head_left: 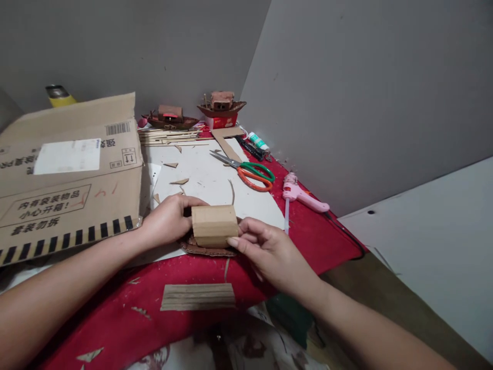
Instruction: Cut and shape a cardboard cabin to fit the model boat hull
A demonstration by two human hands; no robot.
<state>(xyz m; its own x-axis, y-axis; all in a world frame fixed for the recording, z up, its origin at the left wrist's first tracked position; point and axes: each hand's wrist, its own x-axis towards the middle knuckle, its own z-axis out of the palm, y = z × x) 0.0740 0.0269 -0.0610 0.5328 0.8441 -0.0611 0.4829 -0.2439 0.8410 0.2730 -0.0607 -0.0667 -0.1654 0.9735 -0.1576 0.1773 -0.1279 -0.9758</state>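
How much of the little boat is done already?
Its brown hull already looks shaped. The right hand holds a curved cardboard cover over it, with the left hand at the other end. Probably left: fixing the cover, though I can't tell if it's glued, and maybe colouring it, since it's paler than the roof of the boat on the red box.

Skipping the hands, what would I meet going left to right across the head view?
Cardboard box → low brown model boat → model boat on a red box → green-and-white tube → pink glue gun. Scissors and sticks are left out, as they overlap these.
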